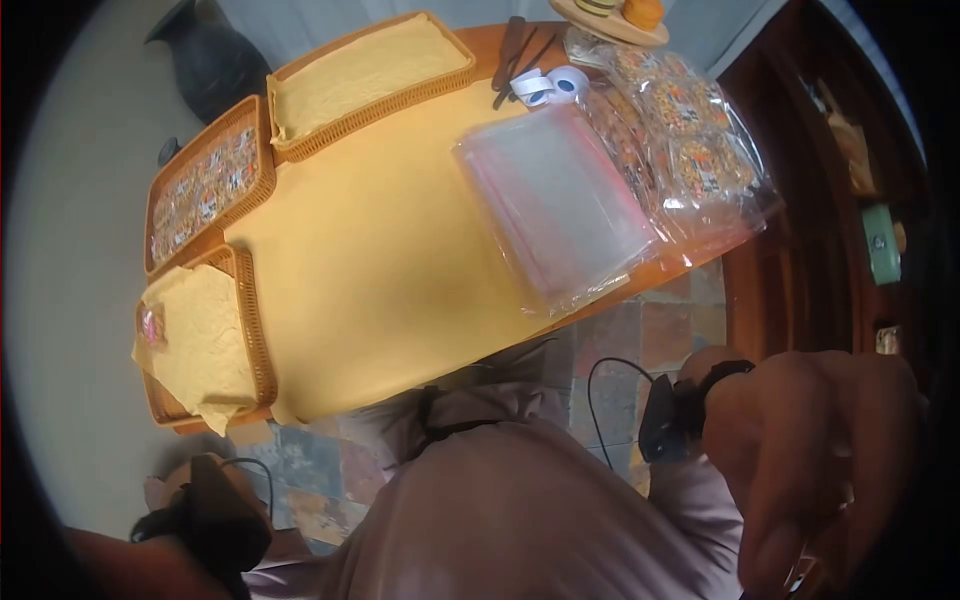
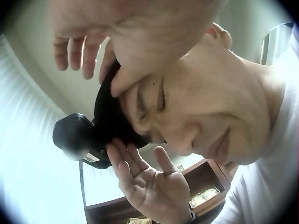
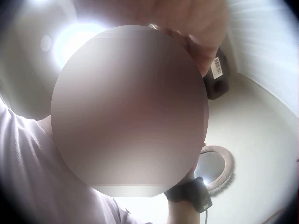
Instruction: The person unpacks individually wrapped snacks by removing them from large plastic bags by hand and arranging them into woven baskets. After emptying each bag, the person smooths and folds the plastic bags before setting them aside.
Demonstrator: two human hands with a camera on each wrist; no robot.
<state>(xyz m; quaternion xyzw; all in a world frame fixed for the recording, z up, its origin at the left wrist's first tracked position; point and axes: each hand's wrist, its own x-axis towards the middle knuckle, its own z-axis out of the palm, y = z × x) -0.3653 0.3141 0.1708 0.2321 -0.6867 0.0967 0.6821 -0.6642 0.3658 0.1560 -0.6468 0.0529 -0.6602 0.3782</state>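
Both hands are raised to the person's head, by the head-worn camera (image 2: 72,135) and its black headgear (image 2: 110,100). In the left wrist view, the left hand (image 2: 135,42) fills the top, its fingers loosely extended and its thumb against the headgear. Below it, the right hand (image 2: 156,189) has its palm showing and fingers nearly straight, fingertips at the camera's lower edge. The head view shows the right hand large and close at right, fingers pointing down. Only part of the left hand (image 1: 130,560) shows there, low at left. Neither hand shows an object in its grasp.
A yellow-covered table (image 1: 370,250) stands ahead. Along its left and back are a cloth-lined basket (image 1: 250,310), a basket of packets (image 1: 268,160) and another lined basket (image 1: 380,115). Clear plastic bags (image 1: 560,200), packaged snacks (image 1: 700,130) and white rolls (image 1: 568,84) lie at right.
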